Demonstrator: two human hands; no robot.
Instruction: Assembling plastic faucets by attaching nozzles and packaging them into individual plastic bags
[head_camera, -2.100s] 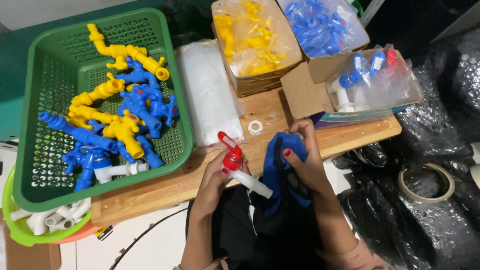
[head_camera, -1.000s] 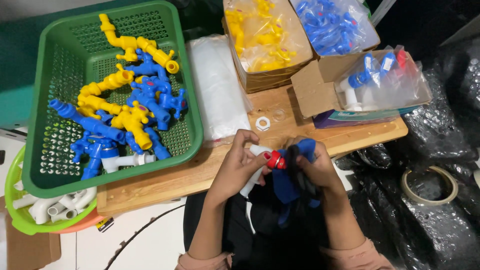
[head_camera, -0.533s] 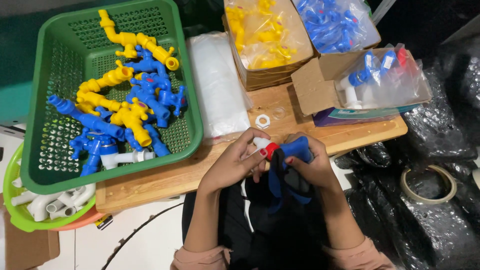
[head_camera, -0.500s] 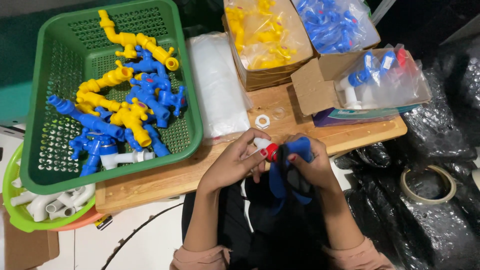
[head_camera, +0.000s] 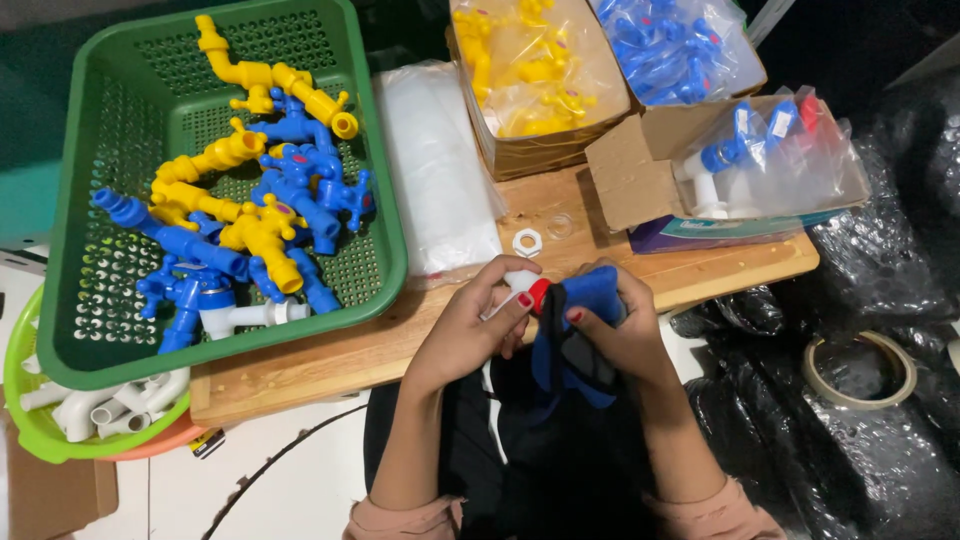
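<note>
Staying together, left hand (head_camera: 478, 325), right hand (head_camera: 610, 330), white tap (head_camera: 520, 284) gripped

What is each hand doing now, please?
Left hand: closed on the white tap with a red handle.
Right hand: closed on the blue cloth.

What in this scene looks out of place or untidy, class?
A small white plastic nut and a clear ring lie loose on the wooden table, outside every box. Nothing looks spilled or broken.
</note>
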